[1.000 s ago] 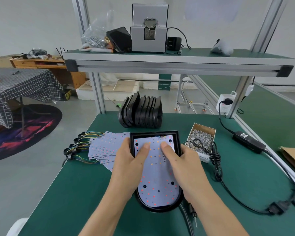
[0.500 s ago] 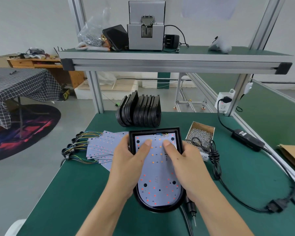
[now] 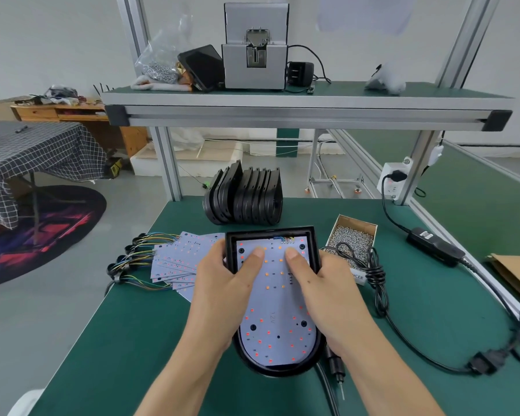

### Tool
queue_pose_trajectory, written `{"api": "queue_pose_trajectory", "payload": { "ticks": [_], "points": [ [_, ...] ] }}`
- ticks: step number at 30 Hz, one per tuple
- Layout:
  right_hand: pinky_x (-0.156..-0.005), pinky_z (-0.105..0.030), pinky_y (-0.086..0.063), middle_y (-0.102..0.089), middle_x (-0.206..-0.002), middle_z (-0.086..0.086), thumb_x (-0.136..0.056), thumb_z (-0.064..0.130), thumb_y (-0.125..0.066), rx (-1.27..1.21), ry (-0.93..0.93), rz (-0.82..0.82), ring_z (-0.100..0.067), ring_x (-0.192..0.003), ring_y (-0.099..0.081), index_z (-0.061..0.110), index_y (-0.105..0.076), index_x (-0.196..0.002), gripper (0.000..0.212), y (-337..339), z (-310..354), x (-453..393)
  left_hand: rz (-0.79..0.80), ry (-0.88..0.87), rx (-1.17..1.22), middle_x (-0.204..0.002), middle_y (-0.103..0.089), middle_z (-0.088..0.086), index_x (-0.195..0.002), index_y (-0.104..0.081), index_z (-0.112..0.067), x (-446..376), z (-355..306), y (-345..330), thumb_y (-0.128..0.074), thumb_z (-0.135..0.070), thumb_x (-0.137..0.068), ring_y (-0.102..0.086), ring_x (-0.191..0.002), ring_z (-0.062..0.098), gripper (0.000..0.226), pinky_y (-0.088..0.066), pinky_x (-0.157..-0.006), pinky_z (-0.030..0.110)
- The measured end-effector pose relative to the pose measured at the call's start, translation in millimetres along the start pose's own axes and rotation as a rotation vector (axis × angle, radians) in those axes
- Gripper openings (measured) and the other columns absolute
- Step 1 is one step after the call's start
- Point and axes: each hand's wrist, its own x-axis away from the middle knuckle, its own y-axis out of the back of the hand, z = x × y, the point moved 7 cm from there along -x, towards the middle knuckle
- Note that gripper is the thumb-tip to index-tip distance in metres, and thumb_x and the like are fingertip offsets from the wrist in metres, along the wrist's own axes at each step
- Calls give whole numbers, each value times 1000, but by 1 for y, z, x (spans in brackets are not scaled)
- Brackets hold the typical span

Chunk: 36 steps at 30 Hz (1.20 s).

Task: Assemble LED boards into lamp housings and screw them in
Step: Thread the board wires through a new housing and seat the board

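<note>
LED board [image 3: 278, 328] under both thumbs

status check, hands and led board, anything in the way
Left hand and right hand grip the black lamp housing, thumbs pressing the LED board seated inside. No screws in yet. Electric screwdriver lies at the housing's near right edge.
</note>
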Motion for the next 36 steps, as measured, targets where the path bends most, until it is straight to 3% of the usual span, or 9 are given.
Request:
{"api": "queue_pose_trajectory", "payload": {
  "ticks": [3,8,14,18,21,25,28,32,36],
  "points": [
    [-67,-36,-47,-63,-71,-8,-103,38,-62,-22,-11,2,-17,-67,-56,9,-61,-78,37,0,-1,0,14,24,22,-99,-79,-5,-102,-73,-35,1,4,-1,-72,-40,-90,-74,-99,24,13,-59,-93,55],
    [-55,-24,-41,-57,-64,3,-102,37,-64,-72,-50,-41,-12,-57,-49,10,-63,-74,39,5,-9,-6,76,64,3,-101,-79,-4,-102,-68,-40,9,17,-1,-74,-55,-76,-76,-96,22,30,-60,-89,56],
    [-50,-16,-35,-49,-52,17,-101,38,-64,-1,1,28,-5,-49,-42,25,-61,-59,45,-4,2,-25,69,15,-77,-110,-76,-12,-115,-64,-33,-8,22,0,-70,-34,-86,-74,-103,12,30,-59,-89,44],
    [-68,-30,-45,-69,-79,-9,-101,52,-58,111,-19,129,-20,-70,-66,3,-70,-92,51,8,6,-44,-122,5,5,-99,-78,-11,-107,-64,-25,-31,27,20,-73,-12,-94,-75,-90,11,20,-57,-73,28],
    [-66,-24,-52,-78,-87,2,-101,42,-62,106,-70,63,-10,-75,-75,19,-78,-94,29,48,-9,-46,-188,76,91,-101,-79,-6,-108,-66,-22,-42,42,31,-72,-10,-96,-77,-92,16,18,-59,-74,31],
    [-55,-18,-48,-73,-73,3,-99,39,-63,419,-103,-1,-7,-60,-66,20,-73,-79,30,79,-53,-27,-168,184,11,-95,-80,-10,-105,-68,-21,-42,70,23,-72,-9,-95,-77,-91,17,16,-60,-79,37],
    [-72,-31,-52,-67,-75,10,-95,53,-62,828,-168,-17,-14,-78,-64,24,-68,-81,33,83,-89,-8,-152,264,-44,-92,-79,-11,-101,-67,-22,-34,93,13,-73,-9,-94,-76,-91,17,16,-60,-81,39],
    [-78,-36,-52,-67,-93,6,-86,72,-56,925,-239,-31,-25,-94,-65,30,-57,-98,44,75,-112,8,-118,352,-43,-100,-79,-7,-106,-68,-23,-18,122,-5,-73,-10,-93,-76,-93,17,18,-61,-87,42],
    [-76,-38,-52,-67,-100,-2,-83,77,-54,993,-246,-44,-33,-98,-67,25,-46,-104,56,65,-113,9,-101,397,-44,-100,-79,-11,-111,-69,-22,-5,140,-15,-72,-12,-94,-76,-94,14,21,-60,-90,42]
  ]
}}
